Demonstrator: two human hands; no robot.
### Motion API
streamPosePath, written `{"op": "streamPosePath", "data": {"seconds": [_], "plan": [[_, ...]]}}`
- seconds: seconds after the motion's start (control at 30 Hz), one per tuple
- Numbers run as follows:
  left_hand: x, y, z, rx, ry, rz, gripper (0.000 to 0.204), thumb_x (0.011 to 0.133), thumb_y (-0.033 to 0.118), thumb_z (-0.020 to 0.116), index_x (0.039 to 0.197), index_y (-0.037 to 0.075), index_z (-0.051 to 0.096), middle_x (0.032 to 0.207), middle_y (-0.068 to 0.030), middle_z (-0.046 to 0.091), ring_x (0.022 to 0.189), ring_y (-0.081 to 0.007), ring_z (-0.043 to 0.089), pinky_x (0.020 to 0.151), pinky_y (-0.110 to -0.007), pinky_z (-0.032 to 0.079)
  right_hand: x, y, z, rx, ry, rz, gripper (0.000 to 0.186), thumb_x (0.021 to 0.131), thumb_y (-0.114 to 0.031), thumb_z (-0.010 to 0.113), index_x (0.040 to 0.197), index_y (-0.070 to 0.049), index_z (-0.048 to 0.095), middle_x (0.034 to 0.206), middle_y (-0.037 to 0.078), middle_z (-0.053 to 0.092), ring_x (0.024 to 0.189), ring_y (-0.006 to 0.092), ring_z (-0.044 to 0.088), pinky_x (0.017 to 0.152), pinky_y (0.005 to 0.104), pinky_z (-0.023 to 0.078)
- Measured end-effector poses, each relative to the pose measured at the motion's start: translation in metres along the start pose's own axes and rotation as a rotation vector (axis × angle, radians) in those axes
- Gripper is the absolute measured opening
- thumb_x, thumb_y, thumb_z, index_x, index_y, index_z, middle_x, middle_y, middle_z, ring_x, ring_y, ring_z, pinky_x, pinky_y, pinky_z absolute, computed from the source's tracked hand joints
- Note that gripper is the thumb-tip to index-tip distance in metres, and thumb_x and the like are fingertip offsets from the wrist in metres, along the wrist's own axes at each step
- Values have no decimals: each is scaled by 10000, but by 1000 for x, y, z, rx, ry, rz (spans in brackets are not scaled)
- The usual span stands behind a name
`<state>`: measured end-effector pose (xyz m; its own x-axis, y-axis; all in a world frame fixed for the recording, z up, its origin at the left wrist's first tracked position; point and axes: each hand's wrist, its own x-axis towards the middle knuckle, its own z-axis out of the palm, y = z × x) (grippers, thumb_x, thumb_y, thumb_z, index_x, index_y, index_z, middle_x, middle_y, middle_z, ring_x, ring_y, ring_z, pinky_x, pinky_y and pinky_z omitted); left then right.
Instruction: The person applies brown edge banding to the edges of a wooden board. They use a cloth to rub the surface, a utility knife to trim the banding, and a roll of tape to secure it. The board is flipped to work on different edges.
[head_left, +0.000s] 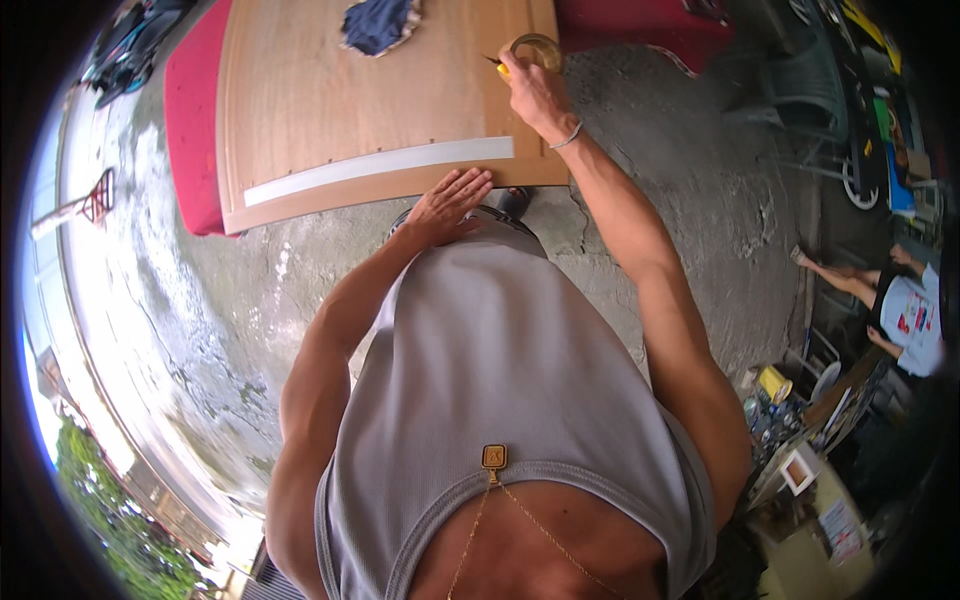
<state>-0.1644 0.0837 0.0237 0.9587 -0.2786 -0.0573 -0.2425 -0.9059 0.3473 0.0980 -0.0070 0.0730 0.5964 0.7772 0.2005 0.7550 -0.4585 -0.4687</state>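
A wooden panel (350, 100) lies flat in front of me, with a long white strip (385, 164) along its near edge. My left hand (452, 204) rests on that edge, fingers stretched out flat, just below the strip's right part. At the panel's right side, my right hand (538, 98) is closed on a small yellow-and-black tool (503, 70), mostly covered by the fingers. Right beside its fingers is a roll of brownish tape (546, 45); whether the hand touches it, I cannot tell.
Red cloth (192, 130) shows under the panel on both sides. A bunched dark blue cloth (380, 25) lies on its far part. To the right stand a plastic chair (805, 95) and a seated person (905, 310). Cluttered goods (790, 400) fill the lower right, and a motorcycle (130, 50) stands far left.
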Motion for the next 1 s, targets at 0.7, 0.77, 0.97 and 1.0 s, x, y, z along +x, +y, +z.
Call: {"op": "streamPosePath", "data": {"seconds": [0.7,0.77,0.97,1.0], "plan": [[-370,-201,-68,97,-103,-632,699,946,381,562,1536,169,255,1603,-40,222,1483,-252,176,1213,-434,140,-84,-219,71,1506,-374,990,409,857,-110,436,1258,-27,443,830,102,580,576,189,571,518,340,519],[-414,-220,-71,101,29,-770,717,939,407,569,1533,153,260,1597,-63,235,1476,-289,192,1193,-459,175,-80,-212,90,1197,-372,792,428,859,-61,420,1286,-40,433,839,95,570,577,175,563,534,339,521],[-460,-272,-36,-616,633,-1362,516,928,391,644,1259,4,560,1051,-129,629,1018,-231,571,911,-347,441,13,-200,148,243,-59,142,422,848,-51,550,1268,-56,511,1035,164,619,905,331,615,762,422,513],[-450,-281,-29,-844,751,-1270,481,912,400,673,1141,-20,629,884,-85,634,860,-166,575,817,-296,462,32,-209,151,154,-101,118,425,825,-43,582,1248,-46,540,1083,177,616,973,365,596,820,401,507]]}}
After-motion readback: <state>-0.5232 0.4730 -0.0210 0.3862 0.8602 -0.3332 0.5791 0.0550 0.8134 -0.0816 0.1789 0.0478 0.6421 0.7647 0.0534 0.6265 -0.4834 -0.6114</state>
